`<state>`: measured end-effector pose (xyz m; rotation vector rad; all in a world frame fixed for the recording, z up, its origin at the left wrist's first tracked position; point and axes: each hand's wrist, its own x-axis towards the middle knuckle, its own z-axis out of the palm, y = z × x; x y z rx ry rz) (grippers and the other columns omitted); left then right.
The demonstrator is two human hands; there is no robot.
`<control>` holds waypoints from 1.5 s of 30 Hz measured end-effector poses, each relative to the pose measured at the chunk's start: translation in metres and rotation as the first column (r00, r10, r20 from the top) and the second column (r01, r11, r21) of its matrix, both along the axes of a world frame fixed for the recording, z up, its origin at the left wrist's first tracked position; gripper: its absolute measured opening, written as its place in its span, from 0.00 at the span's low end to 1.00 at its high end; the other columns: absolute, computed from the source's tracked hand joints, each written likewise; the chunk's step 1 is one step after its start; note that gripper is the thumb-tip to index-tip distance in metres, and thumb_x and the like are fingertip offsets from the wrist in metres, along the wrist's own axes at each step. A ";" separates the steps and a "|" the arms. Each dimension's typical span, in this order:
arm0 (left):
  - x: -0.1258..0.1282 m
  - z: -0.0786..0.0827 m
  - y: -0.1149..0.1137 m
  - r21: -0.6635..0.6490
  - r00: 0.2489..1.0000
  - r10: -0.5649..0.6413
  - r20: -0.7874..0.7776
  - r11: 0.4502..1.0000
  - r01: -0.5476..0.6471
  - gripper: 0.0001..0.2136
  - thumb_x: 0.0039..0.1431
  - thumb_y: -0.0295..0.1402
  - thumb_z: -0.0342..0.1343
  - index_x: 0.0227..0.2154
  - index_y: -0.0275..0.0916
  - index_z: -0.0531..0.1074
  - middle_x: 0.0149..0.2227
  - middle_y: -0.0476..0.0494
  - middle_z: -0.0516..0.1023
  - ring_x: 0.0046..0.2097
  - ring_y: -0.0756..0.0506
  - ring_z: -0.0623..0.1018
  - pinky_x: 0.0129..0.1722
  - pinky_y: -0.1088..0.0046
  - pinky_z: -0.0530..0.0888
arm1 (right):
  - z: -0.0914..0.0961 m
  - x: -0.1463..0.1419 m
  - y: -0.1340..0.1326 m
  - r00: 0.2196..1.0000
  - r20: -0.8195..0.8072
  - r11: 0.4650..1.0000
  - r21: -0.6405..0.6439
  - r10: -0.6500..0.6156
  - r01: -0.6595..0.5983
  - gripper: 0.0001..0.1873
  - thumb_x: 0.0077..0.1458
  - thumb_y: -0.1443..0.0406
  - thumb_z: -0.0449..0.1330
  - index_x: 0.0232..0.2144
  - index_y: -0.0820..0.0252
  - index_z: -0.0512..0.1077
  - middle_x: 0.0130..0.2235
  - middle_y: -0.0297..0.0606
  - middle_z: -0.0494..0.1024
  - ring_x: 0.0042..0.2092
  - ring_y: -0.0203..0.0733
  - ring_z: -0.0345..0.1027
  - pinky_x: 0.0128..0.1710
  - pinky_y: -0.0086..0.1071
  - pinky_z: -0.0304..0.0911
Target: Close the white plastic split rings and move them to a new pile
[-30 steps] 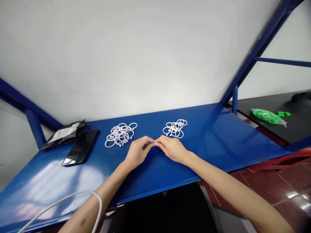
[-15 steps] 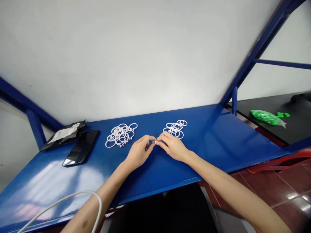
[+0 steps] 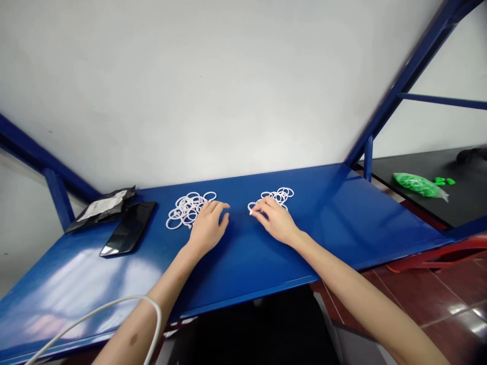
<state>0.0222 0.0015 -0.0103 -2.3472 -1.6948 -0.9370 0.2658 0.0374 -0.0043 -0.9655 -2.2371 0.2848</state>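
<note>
Two heaps of white plastic rings lie on a blue metal table (image 3: 335, 218). My left hand (image 3: 207, 228) reaches to the left heap (image 3: 186, 209), fingers spread and touching its right edge. My right hand (image 3: 274, 219) is at the near edge of the right heap (image 3: 279, 195), its fingertips pinching a white ring (image 3: 251, 207) just left of that heap.
A black phone (image 3: 127, 234) and a dark plastic bag with a white label (image 3: 101, 207) lie at the table's left end. A white cable (image 3: 102, 314) loops over my left forearm. A bag of green pieces (image 3: 416, 182) rests on a black table to the right.
My hands held one ring together at the table's middle. They have parted: the left went to the left heap, the right carried the ring toward the right heap.
</note>
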 end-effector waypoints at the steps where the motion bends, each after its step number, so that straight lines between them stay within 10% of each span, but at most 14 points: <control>1: -0.007 -0.001 0.003 0.023 0.996 0.061 -0.058 0.998 -0.060 0.10 0.66 0.30 0.50 0.45 0.39 0.74 0.46 0.36 0.79 0.51 0.35 0.73 0.53 0.53 0.72 | 0.000 0.003 0.005 0.998 0.009 0.998 0.015 -0.055 0.055 0.09 0.69 0.61 0.56 0.42 0.56 0.75 0.44 0.41 0.75 0.46 0.45 0.72 0.42 0.37 0.70; 5: -0.030 -0.006 0.010 0.084 0.943 0.261 -0.207 0.965 -0.248 0.11 0.63 0.34 0.53 0.42 0.36 0.77 0.48 0.30 0.76 0.52 0.29 0.70 0.52 0.47 0.70 | -0.005 0.018 0.022 0.971 0.027 0.970 0.065 -0.236 0.234 0.09 0.67 0.61 0.56 0.41 0.56 0.76 0.45 0.45 0.73 0.49 0.51 0.68 0.43 0.43 0.72; 11: -0.036 -0.010 0.012 0.058 0.942 0.255 -0.218 0.967 -0.249 0.09 0.62 0.33 0.53 0.30 0.39 0.77 0.47 0.32 0.78 0.52 0.29 0.70 0.51 0.46 0.68 | -0.006 0.025 0.027 0.953 0.028 0.952 0.067 -0.302 0.299 0.10 0.64 0.61 0.58 0.43 0.59 0.77 0.48 0.49 0.70 0.51 0.57 0.66 0.49 0.52 0.71; 20: 0.009 0.009 -0.008 0.014 0.998 -0.051 0.034 0.999 0.050 0.07 0.68 0.32 0.50 0.36 0.41 0.73 0.36 0.43 0.79 0.43 0.40 0.73 0.46 0.60 0.71 | 0.006 -0.004 -0.011 0.997 0.056 0.997 0.056 0.050 -0.053 0.19 0.65 0.63 0.57 0.57 0.55 0.68 0.58 0.49 0.68 0.53 0.51 0.71 0.50 0.47 0.73; 25: 0.024 0.005 -0.020 -0.115 0.965 -0.213 0.150 0.966 0.231 0.06 0.69 0.33 0.50 0.40 0.42 0.72 0.37 0.46 0.78 0.40 0.45 0.76 0.41 0.68 0.74 | 0.001 -0.015 -0.020 0.980 0.027 0.980 -0.011 0.200 -0.199 0.10 0.67 0.65 0.56 0.49 0.58 0.71 0.50 0.44 0.76 0.45 0.45 0.75 0.45 0.41 0.74; 35: 0.025 0.013 -0.018 -0.173 0.913 -0.132 0.386 0.962 0.212 0.11 0.64 0.36 0.58 0.48 0.42 0.72 0.43 0.44 0.82 0.34 0.48 0.79 0.36 0.70 0.77 | 0.007 -0.011 -0.017 0.936 -0.276 0.934 -0.219 0.218 -0.282 0.06 0.65 0.66 0.57 0.43 0.57 0.72 0.40 0.38 0.78 0.37 0.38 0.74 0.40 0.34 0.72; 45: 0.021 0.011 -0.014 -0.250 0.842 -0.135 0.522 0.920 0.303 0.08 0.63 0.36 0.57 0.42 0.41 0.77 0.37 0.45 0.83 0.37 0.45 0.82 0.39 0.67 0.79 | 0.007 -0.012 -0.017 0.961 -0.216 0.952 -0.217 0.170 -0.217 0.07 0.63 0.68 0.56 0.42 0.57 0.72 0.37 0.36 0.77 0.36 0.39 0.72 0.38 0.34 0.69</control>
